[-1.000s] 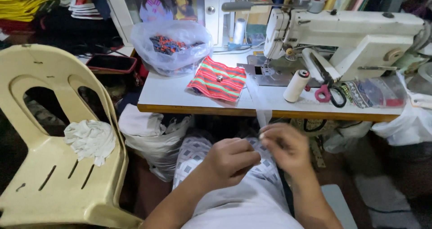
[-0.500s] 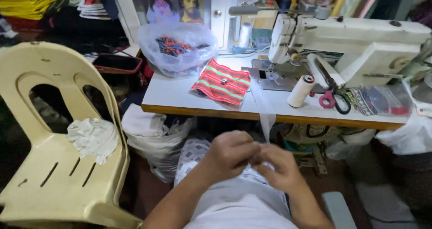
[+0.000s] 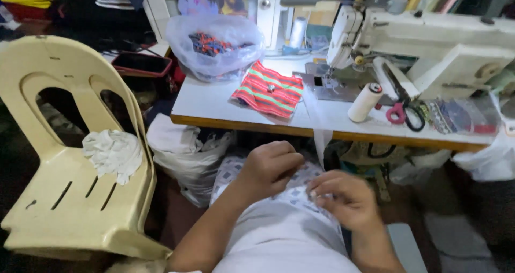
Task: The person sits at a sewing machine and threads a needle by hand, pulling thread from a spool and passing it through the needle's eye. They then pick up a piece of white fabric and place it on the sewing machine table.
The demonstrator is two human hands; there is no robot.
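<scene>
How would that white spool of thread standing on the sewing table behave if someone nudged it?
The white thread spool stands tilted, taller than wide, so a nudge would probably tip it. Being round, it might then roll toward the scissors or off the table edge. It probably weighs little.

Cream plastic chair (image 3: 70, 160), white worktable (image 3: 214, 98)

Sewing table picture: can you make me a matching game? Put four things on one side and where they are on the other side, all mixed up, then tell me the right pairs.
Things:
1. white crumpled cloth
2. striped red pouch
3. scissors with pink handle
4. clear plastic bag

Places:
A. at the back left of the table, behind the striped pouch
B. on the seat of the cream plastic chair
C. beside the white thread spool
D. flat on the white table, left of the sewing machine

Pairs: 1-B, 2-D, 3-C, 4-A
</scene>
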